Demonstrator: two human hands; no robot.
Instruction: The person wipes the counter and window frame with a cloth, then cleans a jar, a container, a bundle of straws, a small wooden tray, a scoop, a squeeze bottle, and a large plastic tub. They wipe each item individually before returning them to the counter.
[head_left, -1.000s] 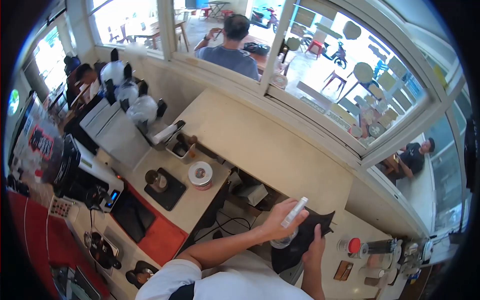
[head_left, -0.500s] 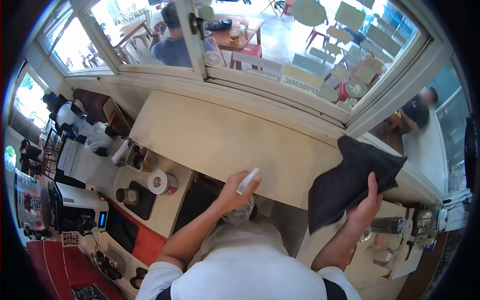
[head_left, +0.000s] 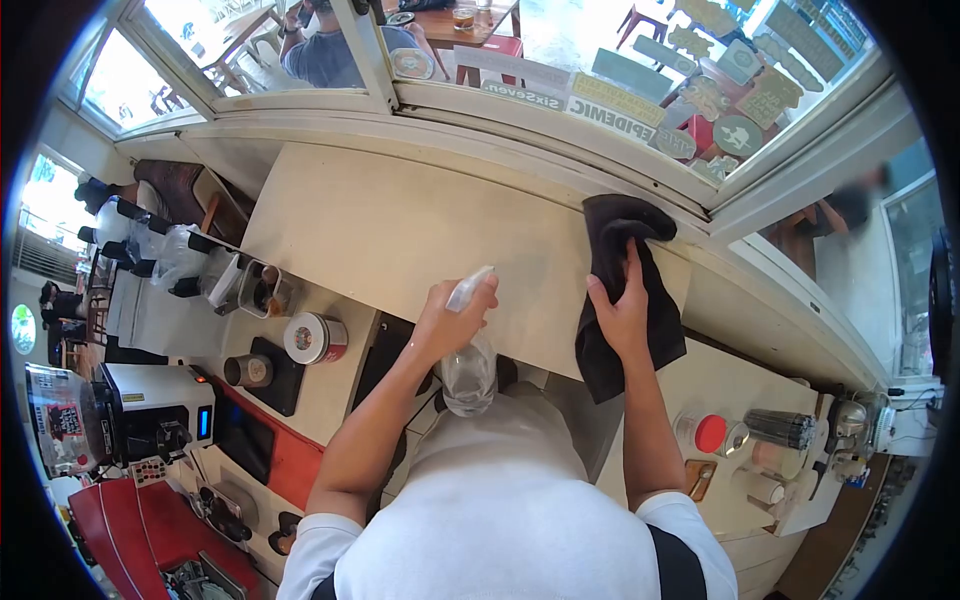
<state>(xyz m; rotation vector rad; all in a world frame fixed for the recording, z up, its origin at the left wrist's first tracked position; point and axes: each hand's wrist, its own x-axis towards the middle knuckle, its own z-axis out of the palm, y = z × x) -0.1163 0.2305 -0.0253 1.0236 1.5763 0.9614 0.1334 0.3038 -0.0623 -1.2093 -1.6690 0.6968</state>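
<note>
My left hand (head_left: 436,322) is wrapped round the neck of a clear spray bottle (head_left: 468,380) with a whitish trigger head. The bottle is upright in front of my body, by the near edge of the pale countertop (head_left: 400,230). A black cloth (head_left: 602,355) lies over the right end of that counter and hangs past its near edge. On the cloth is my right hand (head_left: 626,312), thumb and fingers apart, with some fingers hidden in the folds; it holds the cloth against the surface.
Left of the counter stand a round tin (head_left: 308,338), a clear container (head_left: 266,292), a small cup (head_left: 250,370) and a grinder (head_left: 155,405). At right are a red-lidded jar (head_left: 708,432) and a wooden tray (head_left: 700,480). A window frame (head_left: 560,140) borders the far side; people sit beyond it.
My right hand has brought the black cloth from the air at right down and leftward onto the counter. My left hand has moved up and left, with more of the spray bottle now showing.
</note>
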